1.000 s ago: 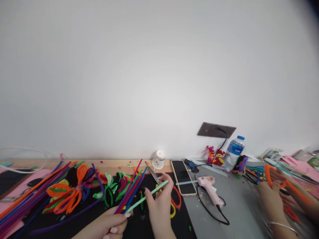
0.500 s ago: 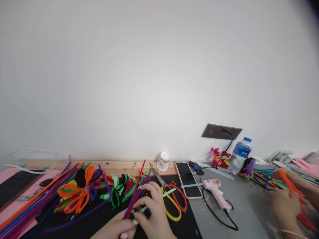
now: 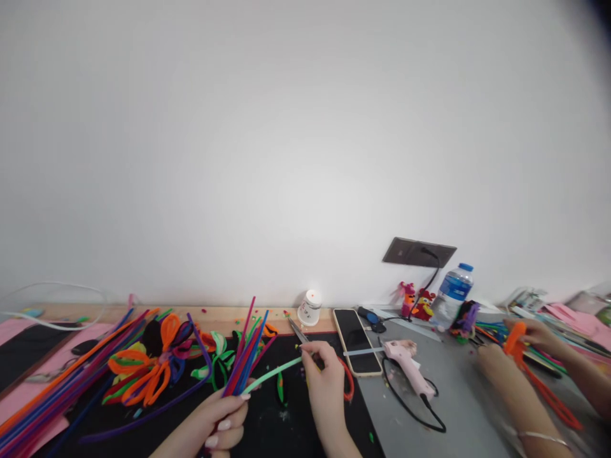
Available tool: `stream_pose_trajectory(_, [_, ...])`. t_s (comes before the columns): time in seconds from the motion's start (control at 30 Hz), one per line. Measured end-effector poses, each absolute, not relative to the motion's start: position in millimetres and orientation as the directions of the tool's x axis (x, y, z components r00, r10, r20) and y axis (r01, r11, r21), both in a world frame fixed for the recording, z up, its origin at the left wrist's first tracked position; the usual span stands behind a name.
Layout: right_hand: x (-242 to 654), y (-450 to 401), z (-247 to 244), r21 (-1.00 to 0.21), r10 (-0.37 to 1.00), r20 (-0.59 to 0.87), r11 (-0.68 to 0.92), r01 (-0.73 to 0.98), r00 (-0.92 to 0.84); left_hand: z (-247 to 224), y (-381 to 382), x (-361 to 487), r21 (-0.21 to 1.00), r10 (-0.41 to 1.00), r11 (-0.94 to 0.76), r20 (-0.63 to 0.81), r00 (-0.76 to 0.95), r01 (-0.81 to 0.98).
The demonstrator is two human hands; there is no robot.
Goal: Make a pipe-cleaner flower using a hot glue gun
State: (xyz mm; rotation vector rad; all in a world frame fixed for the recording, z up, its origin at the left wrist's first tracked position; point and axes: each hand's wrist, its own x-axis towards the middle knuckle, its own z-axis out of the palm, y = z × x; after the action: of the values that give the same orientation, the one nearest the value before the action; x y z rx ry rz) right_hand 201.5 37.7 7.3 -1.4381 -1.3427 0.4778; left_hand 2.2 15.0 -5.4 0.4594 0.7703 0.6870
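Observation:
My left hand (image 3: 223, 423) is closed around a bundle of purple, pink and blue pipe cleaners (image 3: 245, 366) that fan upward out of the fist. Between my two hands stretches a mint-green pipe cleaner (image 3: 274, 371). Its lower end is at my left fingers, and my right hand (image 3: 325, 381) pinches the other end. Scissors (image 3: 296, 331) lie partly hidden behind my right hand, with a red handle loop showing on its far side. A small green leaf-shaped piece (image 3: 280, 388) rests on the black mat (image 3: 267, 432) below the pipe cleaner.
Left are an orange pipe-cleaner flower (image 3: 162, 362) and long loose pipe cleaners (image 3: 62, 388). An upturned paper cup (image 3: 309, 312) stands behind. Rightward are a phone (image 3: 356, 340), a pink glue gun (image 3: 408, 369), its cord and a water bottle (image 3: 453, 292). Another person's hands (image 3: 501, 366) handle orange pipe cleaners.
My hands have separated. The right one moved right, drawing the mint-green pipe cleaner out straighter; the left moved slightly left with the bundle. The other person's hands shifted left.

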Motion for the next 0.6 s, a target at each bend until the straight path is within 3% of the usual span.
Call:
stream_pose_trajectory(0.13, [218, 47, 2, -0.877, 0.876, 0.277, 0.064, 0.476, 0.394, 4, 11, -7, 0.603, 0.694, 0.701, -0.451, 0.562, -0.381])
stream_pose_trajectory(0.3, [221, 50, 3, -0.784, 0.808, 0.472, 0.200, 0.587, 0.354, 11, 7, -8, 0.618, 0.669, 0.712, -0.451, 0.591, -0.334])
stream_pose_trajectory(0.4, [221, 49, 4, -0.803, 0.781, 0.498, 0.253, 0.540, 0.375, 12, 6, -9, 0.607, 0.663, 0.720, -0.457, 0.593, -0.337])
stream_pose_trajectory(0.53, [217, 51, 2, -0.955, 0.843, 0.287, 0.214, 0.207, 0.454, 9, 4, -9, 0.618, 0.711, 0.681, -0.428, 0.557, -0.393])
stream_pose_trajectory(0.6, [212, 50, 2, -0.991, 0.938, 0.089, 0.118, -0.065, 0.335, 8, 3, -7, 0.635, 0.736, 0.658, -0.427, 0.525, -0.406])
